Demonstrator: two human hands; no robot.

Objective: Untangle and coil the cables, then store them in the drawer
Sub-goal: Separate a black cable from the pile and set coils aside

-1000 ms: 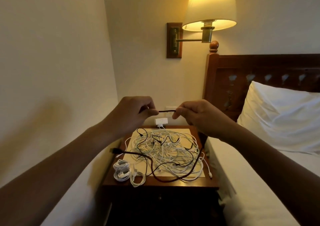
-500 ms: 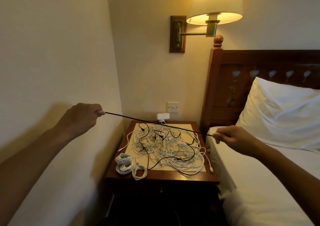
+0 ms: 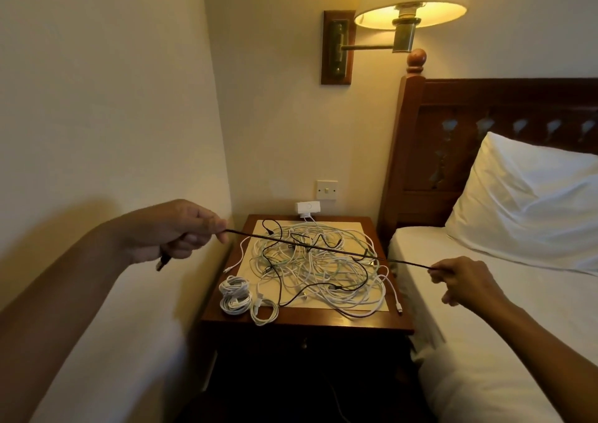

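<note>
A black cable (image 3: 323, 247) is stretched taut in the air above the nightstand. My left hand (image 3: 174, 231) pinches its left end, and the plug sticks out below my palm. My right hand (image 3: 459, 277) pinches the cable on the right, over the bed edge. Beneath it a tangle of white and black cables (image 3: 317, 267) covers the nightstand top (image 3: 323, 320). Two coiled white cables (image 3: 235, 296) (image 3: 264, 312) lie at its front left corner. The drawer (image 3: 304, 345) under the top is dark and closed.
A bed with white sheet (image 3: 485, 341) and pillow (image 3: 530, 202) lies to the right, another white bed (image 3: 113, 341) to the left. A white adapter (image 3: 307, 208) is plugged in at the wall behind the nightstand. A lit wall lamp (image 3: 411, 4) hangs above.
My hands began close together pinching a short stretch of black cable, then drew apart, pulling it taut. Since half a second ago my left hand has moved rightward and down.
</note>
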